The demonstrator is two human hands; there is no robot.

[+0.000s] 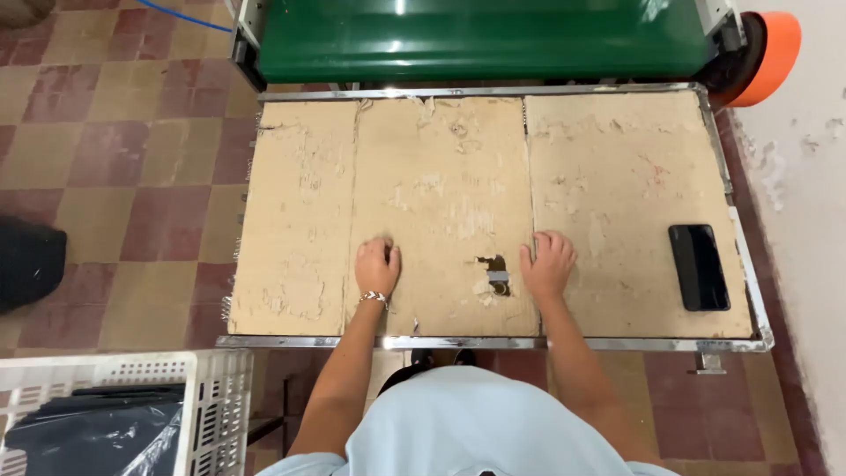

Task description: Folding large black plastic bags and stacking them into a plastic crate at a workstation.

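My left hand (377, 265) rests on the worn cardboard sheet (441, 176) that covers a metal-framed table (493, 342); its fingers are curled under and it holds nothing. A bracelet circles that wrist. My right hand (547, 263) lies flat on the cardboard a little to the right, fingers loosely bent and apart, empty. Between the two hands, closer to the right one, a small torn hole (495, 272) in the cardboard shows the metal below.
A black phone (698, 266) lies face up near the table's right edge. A green conveyor belt (485, 35) with an orange roller end (771, 53) runs along the far side. A white plastic crate (123, 414) holding dark bags stands at lower left. A white wall is on the right.
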